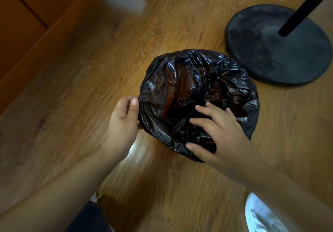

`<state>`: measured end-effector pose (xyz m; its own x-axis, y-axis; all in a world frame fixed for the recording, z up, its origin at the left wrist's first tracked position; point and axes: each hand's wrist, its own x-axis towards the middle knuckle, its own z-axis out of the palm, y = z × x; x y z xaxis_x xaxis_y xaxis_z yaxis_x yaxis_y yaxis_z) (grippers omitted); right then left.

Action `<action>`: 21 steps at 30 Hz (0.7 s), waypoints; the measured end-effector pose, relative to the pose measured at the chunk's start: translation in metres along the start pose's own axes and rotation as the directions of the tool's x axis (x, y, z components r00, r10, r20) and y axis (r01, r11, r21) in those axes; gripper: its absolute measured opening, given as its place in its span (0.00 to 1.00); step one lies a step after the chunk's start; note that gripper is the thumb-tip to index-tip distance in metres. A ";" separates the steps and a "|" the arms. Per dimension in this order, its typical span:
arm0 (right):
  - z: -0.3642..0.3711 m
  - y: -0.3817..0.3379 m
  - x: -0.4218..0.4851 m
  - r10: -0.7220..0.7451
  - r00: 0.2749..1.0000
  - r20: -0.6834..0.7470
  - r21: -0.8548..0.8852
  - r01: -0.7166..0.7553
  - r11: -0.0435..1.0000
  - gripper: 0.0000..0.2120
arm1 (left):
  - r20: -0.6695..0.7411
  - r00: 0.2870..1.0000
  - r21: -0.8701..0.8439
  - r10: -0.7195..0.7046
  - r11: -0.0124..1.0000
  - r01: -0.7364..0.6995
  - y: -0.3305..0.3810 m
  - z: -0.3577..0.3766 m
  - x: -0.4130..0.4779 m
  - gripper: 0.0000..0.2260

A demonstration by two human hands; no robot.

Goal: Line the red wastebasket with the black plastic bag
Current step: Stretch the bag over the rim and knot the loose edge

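Now the person is seating the black plastic bag [225, 73] into the red wastebasket [180, 94], which is standing on the wooden floor [72, 105] just beside the round black base [277, 46] of a pole stand. The bag is draping over the whole rim, so the basket is showing only as a reddish glow through the film. Judging from the slack, the loose middle is needing to be pressed down toward the bottom while the rim fold is being held so that it does not slide in. A slow, flat push is likely suiting this thin film better than poking fingertips, which could tear it. The left hand [124, 116] is sitting at the left rim, fingers curled and thumb on top, pinching the bag's edge. The right hand [219, 132] is reaching over the near right rim, palm down, fingers spread and straight, pressing the crumpled plastic inward. The hands are working apart, on opposite sides of the opening.
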<state>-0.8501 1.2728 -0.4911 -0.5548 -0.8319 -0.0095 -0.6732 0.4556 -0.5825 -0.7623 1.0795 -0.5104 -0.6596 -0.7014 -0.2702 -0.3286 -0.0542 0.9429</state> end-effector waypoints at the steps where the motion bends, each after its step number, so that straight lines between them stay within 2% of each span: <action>1: 0.001 0.000 0.001 0.001 1.000 0.000 -0.014 -0.001 1.000 0.25 | 0.007 1.000 -0.025 -0.010 1.000 0.010 -0.001 0.000 0.001 0.07; 3: 0.001 0.000 0.002 0.000 1.000 -0.006 -0.040 -0.001 0.999 0.25 | 0.010 1.000 -0.047 0.000 0.999 0.001 0.000 -0.002 0.002 0.06; 6: 0.000 0.000 0.004 -0.001 1.000 -0.019 -0.052 0.000 0.999 0.27 | -0.041 0.998 -0.028 0.040 0.999 -0.041 0.000 -0.004 0.005 0.09; 10: -0.002 0.000 0.004 -0.013 1.000 0.001 -0.021 0.013 1.000 0.31 | -0.151 0.988 0.075 -0.018 0.997 0.030 -0.005 -0.003 0.009 0.10; 14: -0.010 0.000 0.001 -0.002 1.000 0.019 0.090 0.000 0.996 0.31 | -0.130 0.989 0.170 -0.074 0.981 0.096 -0.006 0.003 0.008 0.11; 18: -0.020 0.001 -0.002 0.012 1.000 0.025 0.119 -0.015 0.993 0.28 | -0.176 0.984 0.273 -0.018 0.960 0.066 0.004 -0.003 0.001 0.11; 20: -0.024 0.002 -0.003 -0.023 0.998 0.066 0.100 0.017 0.995 0.25 | -0.176 0.978 0.155 -0.107 0.979 0.135 0.013 -0.008 -0.004 0.09; 21: -0.024 0.003 -0.003 -0.045 0.995 0.086 0.082 0.038 0.996 0.23 | -0.126 0.974 0.076 -0.190 0.977 0.201 0.018 -0.009 -0.007 0.07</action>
<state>-0.8624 1.2843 -0.4736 -0.4800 -0.8756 -0.0532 -0.6511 0.3963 -0.6473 -0.7576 1.0775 -0.4902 -0.4943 -0.7622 -0.4180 -0.5045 -0.1401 0.8520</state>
